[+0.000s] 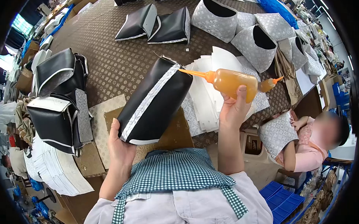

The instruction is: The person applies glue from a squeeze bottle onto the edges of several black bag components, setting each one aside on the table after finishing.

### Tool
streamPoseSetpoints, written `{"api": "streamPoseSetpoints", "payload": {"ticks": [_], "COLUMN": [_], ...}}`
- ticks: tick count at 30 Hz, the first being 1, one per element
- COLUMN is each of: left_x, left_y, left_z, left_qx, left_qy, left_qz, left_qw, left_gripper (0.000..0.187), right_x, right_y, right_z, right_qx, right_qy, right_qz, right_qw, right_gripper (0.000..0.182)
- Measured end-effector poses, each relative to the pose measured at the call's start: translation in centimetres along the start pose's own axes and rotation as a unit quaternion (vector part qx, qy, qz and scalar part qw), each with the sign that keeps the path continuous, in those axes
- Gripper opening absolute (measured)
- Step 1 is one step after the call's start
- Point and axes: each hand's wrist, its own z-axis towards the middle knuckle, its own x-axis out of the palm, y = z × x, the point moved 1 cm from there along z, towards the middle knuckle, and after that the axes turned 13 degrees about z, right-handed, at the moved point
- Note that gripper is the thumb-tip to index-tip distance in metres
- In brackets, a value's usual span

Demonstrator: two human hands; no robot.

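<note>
My left hand is closed around the lower end of a black leather-like bag body, tilted up to the right. Down its top face runs a pale fabric strip with frayed edges. A squeeze bottle of amber liquid lies sideways in my right hand, gripped between thumb and fingers. Its long orange nozzle points left, with the tip right at the strip's upper end. Behind the bottle, a stack of white sheets and patterned pieces rests on the brown patterned table cover.
Several black bag pieces are piled at left beside white curved sheets. Two more black pieces lie at the back. Grey patterned bag shells crowd the right, near a smaller orange-tipped bottle. A seated person holds another shell.
</note>
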Motion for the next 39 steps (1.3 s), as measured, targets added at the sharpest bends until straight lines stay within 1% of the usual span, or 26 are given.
{"api": "streamPoseSetpoints", "payload": {"ticks": [7,16,19,22,25,28,33,36,39], "left_x": [0.0,-0.1,-0.3,-0.3,-0.4,0.0,1.1,0.7,1.0], "left_y": [0.4,0.6,0.7,0.7,0.8,0.9,0.7,0.9,0.9], "left_z": [-0.1,-0.2,0.0,0.0,0.0,-0.2,-0.6,-0.3,-0.4], "left_qx": [0.002,-0.007,0.004,0.005,0.001,-0.004,0.004,-0.013,-0.006], "left_qy": [-0.019,-0.019,-0.009,-0.001,0.011,0.014,-0.007,0.023,0.02], "left_qz": [0.001,-0.007,-0.013,-0.016,-0.019,-0.021,-0.02,-0.026,-0.018], "left_qw": [1.0,1.0,1.0,1.0,1.0,1.0,1.0,0.999,1.0], "left_gripper": [0.04,0.041,0.041,0.041,0.04,0.04,0.044,0.041,0.043], "right_x": [0.7,0.6,1.1,1.0,0.9,0.9,0.9,1.3,1.7], "right_y": [-1.1,-1.2,-1.1,-1.1,-1.3,-1.4,-1.4,-1.4,-1.4], "right_z": [0.9,0.4,-0.3,-1.0,-0.8,-0.3,-1.6,-3.0,-4.6], "right_qx": [0.004,0.042,0.055,0.086,0.052,0.024,0.073,0.102,0.114], "right_qy": [-0.002,-0.007,0.002,0.025,0.014,-0.015,0.009,0.018,0.034], "right_qz": [-0.035,-0.025,-0.018,-0.013,-0.006,-0.028,0.0,0.004,0.004], "right_qw": [0.999,0.999,0.998,0.996,0.999,0.999,0.997,0.995,0.993], "right_gripper": [0.06,0.058,0.057,0.058,0.056,0.054,0.051,0.05,0.047]}}
